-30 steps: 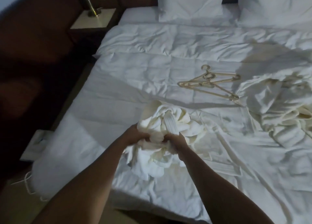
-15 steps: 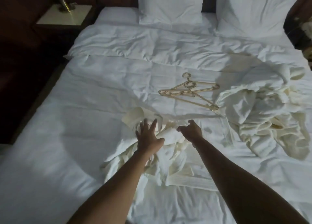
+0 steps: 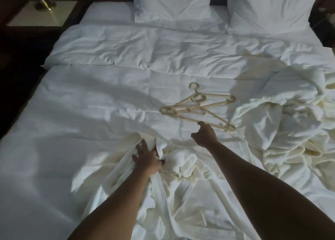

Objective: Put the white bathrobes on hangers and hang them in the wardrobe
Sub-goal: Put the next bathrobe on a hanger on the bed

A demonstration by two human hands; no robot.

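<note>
A white bathrobe lies spread and crumpled on the bed in front of me. My left hand rests on its upper part with fingers spread, thumb tucked into a fold. My right hand hovers open over the sheet, fingers pointing at two gold hangers lying crossed in the middle of the bed, just short of the nearer one. A second white bathrobe is heaped at the right side of the bed.
The bed has a white duvet and two pillows at the headboard. A bedside table with a brass lamp stem stands at the far left. Dark floor runs along the left of the bed.
Both hands held the bundled bathrobe up, then dropped it onto the bed. My left hand now presses on it, and my right hand has moved forward toward the hangers.
</note>
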